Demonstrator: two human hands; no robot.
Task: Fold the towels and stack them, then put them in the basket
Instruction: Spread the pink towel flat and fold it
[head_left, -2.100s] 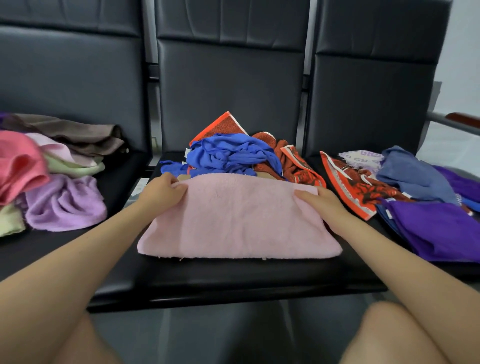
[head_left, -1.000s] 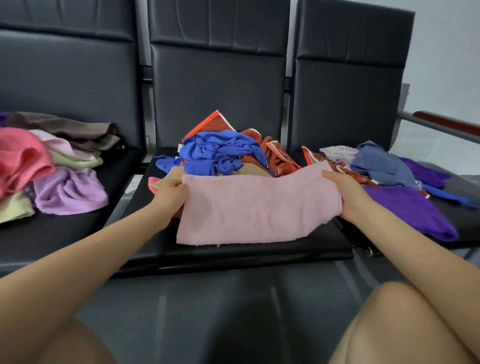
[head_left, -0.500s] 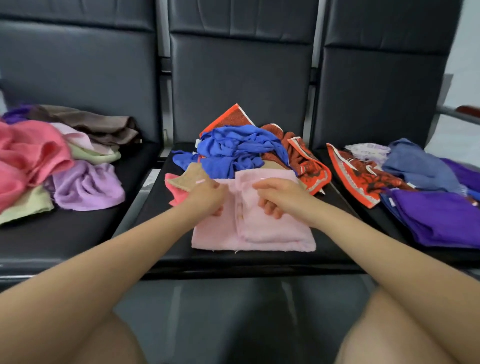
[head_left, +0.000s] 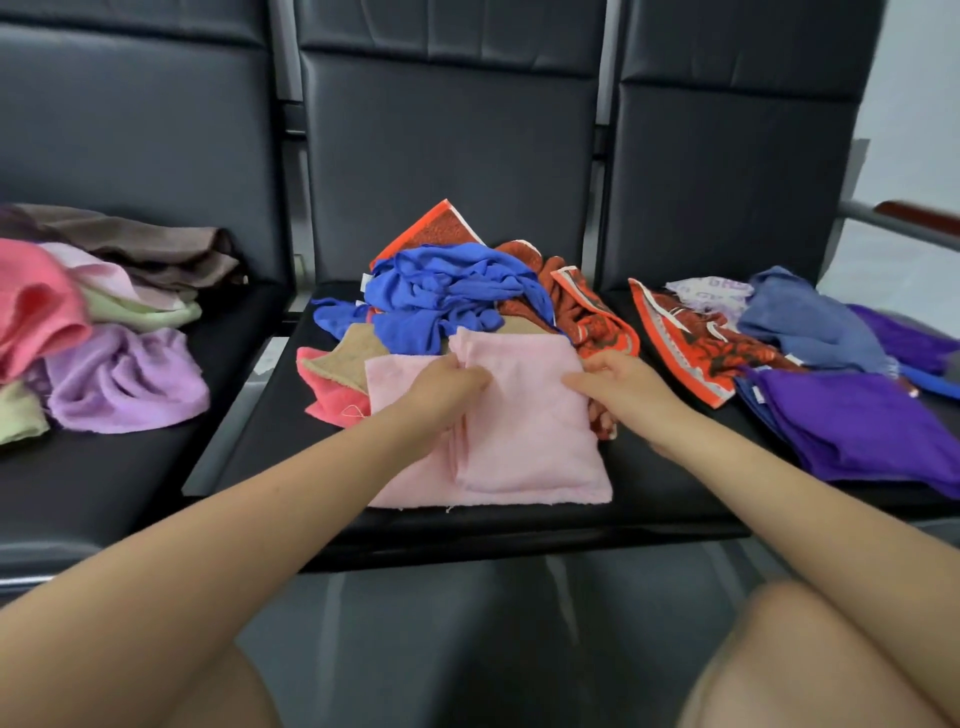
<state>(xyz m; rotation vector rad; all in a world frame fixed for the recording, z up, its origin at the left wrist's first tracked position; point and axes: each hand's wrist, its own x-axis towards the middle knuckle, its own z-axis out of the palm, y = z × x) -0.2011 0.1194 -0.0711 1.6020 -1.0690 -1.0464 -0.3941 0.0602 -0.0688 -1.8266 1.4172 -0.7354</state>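
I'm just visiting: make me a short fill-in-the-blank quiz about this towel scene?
1. Both hands work on the ____ towel on the middle seat.
2. The crumpled towel right behind it is ____.
3. The left hand pinches that towel's ____ edge.
4. The flat purple towel lies on the ____ seat.

Missing words: pink; blue; far; right

A folded towel (head_left: 524, 431) lies on the middle seat (head_left: 649, 499), before a crumpled towel heap (head_left: 457, 296).
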